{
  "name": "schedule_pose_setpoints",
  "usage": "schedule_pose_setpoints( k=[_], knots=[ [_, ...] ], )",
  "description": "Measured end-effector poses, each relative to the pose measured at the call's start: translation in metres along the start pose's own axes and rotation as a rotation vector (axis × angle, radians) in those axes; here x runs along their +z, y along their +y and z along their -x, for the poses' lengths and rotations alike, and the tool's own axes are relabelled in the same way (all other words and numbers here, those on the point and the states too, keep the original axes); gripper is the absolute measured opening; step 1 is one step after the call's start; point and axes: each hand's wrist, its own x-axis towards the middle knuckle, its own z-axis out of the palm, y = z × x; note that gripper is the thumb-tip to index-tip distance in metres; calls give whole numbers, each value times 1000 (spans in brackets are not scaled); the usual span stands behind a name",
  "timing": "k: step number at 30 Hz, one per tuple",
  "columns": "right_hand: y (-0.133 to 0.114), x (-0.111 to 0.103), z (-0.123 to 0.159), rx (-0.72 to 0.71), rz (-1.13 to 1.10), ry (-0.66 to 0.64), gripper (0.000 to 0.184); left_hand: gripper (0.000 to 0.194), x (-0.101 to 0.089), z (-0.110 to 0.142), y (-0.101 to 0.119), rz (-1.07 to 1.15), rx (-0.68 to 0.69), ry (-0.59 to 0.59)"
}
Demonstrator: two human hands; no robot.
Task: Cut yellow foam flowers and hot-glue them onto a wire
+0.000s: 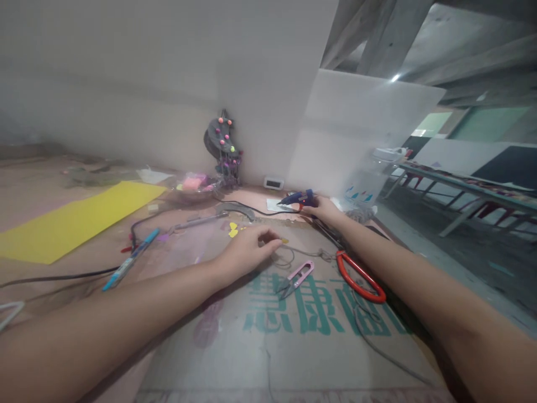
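My right hand (325, 211) is wrapped around a dark blue hot glue gun (298, 198), whose nozzle points left over a small white card (277, 205). My left hand (251, 246) is curled nearer to me, with thumb and index finger pinched at a small yellow piece (285, 240). Grey cord (304, 253) runs rightward from beside that piece. Several yellow cut pieces (234, 228) lie just behind the left hand. Pink thread snips (298, 278) rest on the cardboard (201, 358), and red-handled scissors (361, 278) lie by my right forearm.
A yellow sheet (79, 221) and a blue pen-like tool (131, 260) lie at left. A dark crescent with pom-poms (222, 140) stands against the wall, near a clear bowl (195, 193) of coloured bits. A black cable (251, 206) crosses behind my hands. A small white display (273, 183) stands at the back.
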Motion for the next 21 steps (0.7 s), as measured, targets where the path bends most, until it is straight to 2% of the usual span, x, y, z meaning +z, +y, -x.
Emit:
schedule_pose_setpoints(
  k=[4,7,11,16,21],
  knots=[
    [-3,6,0,18,8,43,19,21,0,0,2,-7,3,1],
    [-8,2,3,31,-37,66,10,23,-1,1,2,-14,16,5],
    [-23,-13,18,41,-161,57,19,24,-2,1,2,-19,19,6],
    [-44,-32,61,27,-291,87,32,25,-1,0,1,-2,8,24],
    [-51,-33,112,-53,-364,191,27,24,-1,-1,-1,26,-56,81]
  ],
)
